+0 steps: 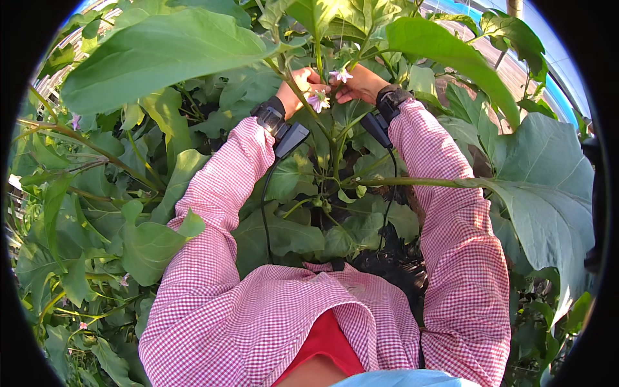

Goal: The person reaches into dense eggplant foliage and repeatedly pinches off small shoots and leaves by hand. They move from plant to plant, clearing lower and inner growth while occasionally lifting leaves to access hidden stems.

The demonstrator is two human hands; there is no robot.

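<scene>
Both my hands reach in among the stems of a leafy eggplant plant (335,150). My left hand (297,92) is bent behind a slanting stem, its fingers beside a pale purple flower (319,100). Close by on the right, my right hand (360,84) has its fingertips turned towards the left ones, next to a second purple flower (341,75). The fingertips nearly meet at the middle; stems and flowers partly cover them, and whatever they pinch cannot be made out. Each wrist wears a black strap with a cabled device.
Large leaves hang over the hands, one at upper left (159,58) and one at upper right (454,58). A long leaf stalk (411,182) crosses in front of my right sleeve to a broad leaf (541,179). Dark ground cover (396,271) shows low between the arms.
</scene>
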